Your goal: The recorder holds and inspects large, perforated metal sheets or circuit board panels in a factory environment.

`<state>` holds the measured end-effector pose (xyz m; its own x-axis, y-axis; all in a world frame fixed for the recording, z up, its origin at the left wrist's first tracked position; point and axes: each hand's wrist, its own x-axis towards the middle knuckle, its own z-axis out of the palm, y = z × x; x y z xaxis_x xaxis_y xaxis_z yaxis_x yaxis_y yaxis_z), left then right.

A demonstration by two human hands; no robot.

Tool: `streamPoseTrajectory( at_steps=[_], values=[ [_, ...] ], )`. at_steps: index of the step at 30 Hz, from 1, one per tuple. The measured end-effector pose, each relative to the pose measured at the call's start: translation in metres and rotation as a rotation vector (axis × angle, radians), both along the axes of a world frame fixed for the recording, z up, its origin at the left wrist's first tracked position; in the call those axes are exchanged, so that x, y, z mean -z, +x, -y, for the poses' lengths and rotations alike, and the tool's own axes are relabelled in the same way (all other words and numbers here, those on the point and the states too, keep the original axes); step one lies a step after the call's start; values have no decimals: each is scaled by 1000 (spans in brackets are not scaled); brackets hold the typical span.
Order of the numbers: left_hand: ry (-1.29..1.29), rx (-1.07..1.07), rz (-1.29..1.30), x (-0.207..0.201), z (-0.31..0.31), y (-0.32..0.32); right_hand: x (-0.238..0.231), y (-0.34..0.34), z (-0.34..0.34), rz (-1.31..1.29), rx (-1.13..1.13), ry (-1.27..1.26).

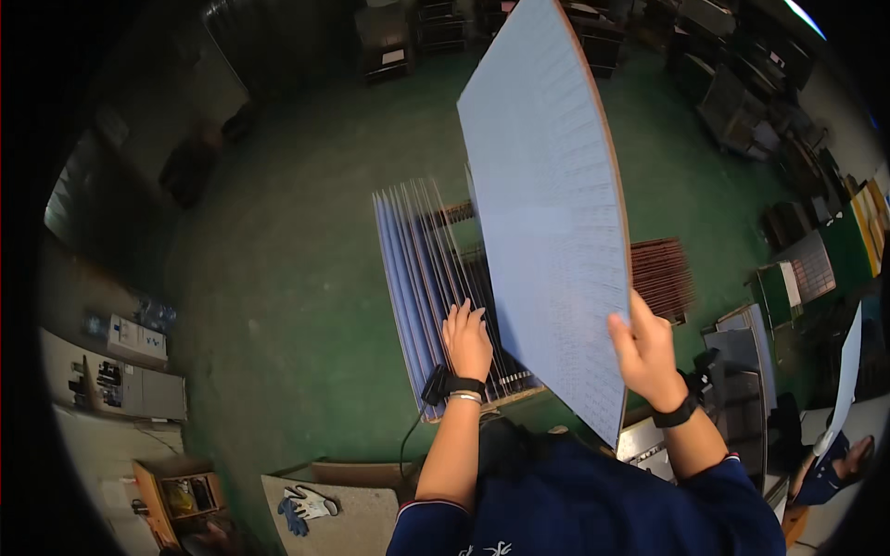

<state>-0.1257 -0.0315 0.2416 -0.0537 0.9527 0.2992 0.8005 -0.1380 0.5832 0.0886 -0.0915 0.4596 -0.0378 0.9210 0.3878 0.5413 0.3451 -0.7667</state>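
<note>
A large thin light-blue panel (552,204) with a brown edge and rows of fine marks stands tilted in front of me. My right hand (642,357) grips it by its right edge, thumb on the blue face. My left hand (467,345) lies on the upper edges of several upright blue panels (400,278), its fingers stretched out and slightly apart. Those panels stand side by side in a slotted rack (514,394). The large panel hides part of the rack. Both wrists wear black bands, and a cable runs from the left one.
To the right of the large panel are stacked reddish-brown slats (660,278). Work gloves (308,505) lie on a board (357,524) at lower left. Another person (839,468) is at the far right with a pale sheet (845,375). Dark racks line the far side of the green floor (287,232).
</note>
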Motion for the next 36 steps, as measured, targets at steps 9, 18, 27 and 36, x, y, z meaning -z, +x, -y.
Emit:
streamPoseTrajectory(
  at_steps=[9, 18, 27, 36],
  values=[
    [-45, 38, -82, 14, 8, -6, 28, -26, -32, 169, -55, -312],
    [-85, 31, -125, 7, 12, -3, 51, -36, -104, 258, -40, -328],
    [-95, 11, -195, -4, 5, 9, 90, -80, -134, 259, -106, -418],
    [-144, -1, -245, 7, 10, 16, 196, -80, -116, 644, 30, -592]
  ],
)
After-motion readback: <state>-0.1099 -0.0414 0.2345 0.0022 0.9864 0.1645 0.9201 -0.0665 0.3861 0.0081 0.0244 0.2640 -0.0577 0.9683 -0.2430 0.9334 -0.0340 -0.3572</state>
